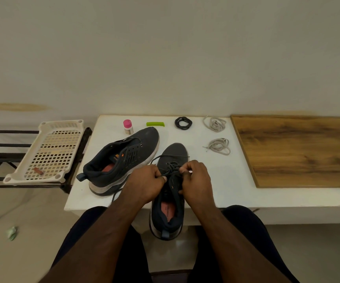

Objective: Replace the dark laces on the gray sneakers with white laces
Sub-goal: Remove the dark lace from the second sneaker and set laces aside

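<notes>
I judge I'm mid-unlacing on the near dark-gray mesh sneaker (170,193), which overhangs the white tabletop (222,180) edge. My left hand (144,184) and right hand (195,180) each pinch its thin dark lace (170,167). Next — draw it out eyelet by eyelet, then fetch a coiled white lace (219,146).

We're seeing two gray sneakers (122,160) (170,193), two white lace bundles (215,123) (219,146), one dark coil (183,123), and one pink-capped bottle (127,126).
</notes>
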Tool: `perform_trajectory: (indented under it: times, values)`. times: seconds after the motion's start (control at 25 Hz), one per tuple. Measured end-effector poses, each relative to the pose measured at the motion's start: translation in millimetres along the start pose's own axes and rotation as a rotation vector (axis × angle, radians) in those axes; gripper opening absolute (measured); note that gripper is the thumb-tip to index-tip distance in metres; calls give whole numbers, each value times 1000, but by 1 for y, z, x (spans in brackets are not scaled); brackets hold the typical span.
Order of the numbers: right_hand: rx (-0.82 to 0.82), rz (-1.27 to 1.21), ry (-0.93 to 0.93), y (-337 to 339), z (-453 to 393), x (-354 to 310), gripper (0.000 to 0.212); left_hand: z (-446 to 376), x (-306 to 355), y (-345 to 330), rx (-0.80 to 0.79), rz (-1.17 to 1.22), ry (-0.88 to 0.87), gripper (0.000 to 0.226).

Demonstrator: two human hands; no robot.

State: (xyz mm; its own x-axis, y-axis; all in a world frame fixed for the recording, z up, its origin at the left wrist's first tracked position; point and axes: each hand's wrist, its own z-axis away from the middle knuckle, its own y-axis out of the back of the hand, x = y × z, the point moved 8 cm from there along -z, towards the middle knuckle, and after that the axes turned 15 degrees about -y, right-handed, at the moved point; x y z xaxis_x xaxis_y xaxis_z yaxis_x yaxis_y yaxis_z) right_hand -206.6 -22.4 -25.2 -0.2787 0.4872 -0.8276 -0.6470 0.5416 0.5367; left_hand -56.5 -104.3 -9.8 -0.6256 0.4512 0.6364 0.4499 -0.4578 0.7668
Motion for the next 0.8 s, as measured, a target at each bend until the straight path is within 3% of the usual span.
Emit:
perform_trajectory:
  times: [0.08, 0.16, 0.36, 0.52, 0.6, 0.64, 0.8]
  values:
    - [-92, 135, 77, -7, 2, -7, 18, 0, 3, -1, -12, -22, -20, 17]
    - [-88, 248, 141, -14, 4, -11, 11, 0, 6, -1, -17, -45, -29, 18]
    - [9, 9, -45, -1, -1, 3, 15, 2, 1, 0, 5, -17, 8, 20]
    - [-113, 160, 90, -11, 5, -8, 11, 0, 6, 0, -10, -65, -30, 21]
    - [-92, 224, 89, -15, 5, -9, 3, 0, 7, -1, -17, -77, -32, 22]
    - [-66, 233, 70, -15, 5, -9, 9, 1, 7, -1, -17, -70, -25, 22]
    - [21, -9, -65, 2, 0, 1, 14, 0, 2, -1, 3, -26, -3, 21]
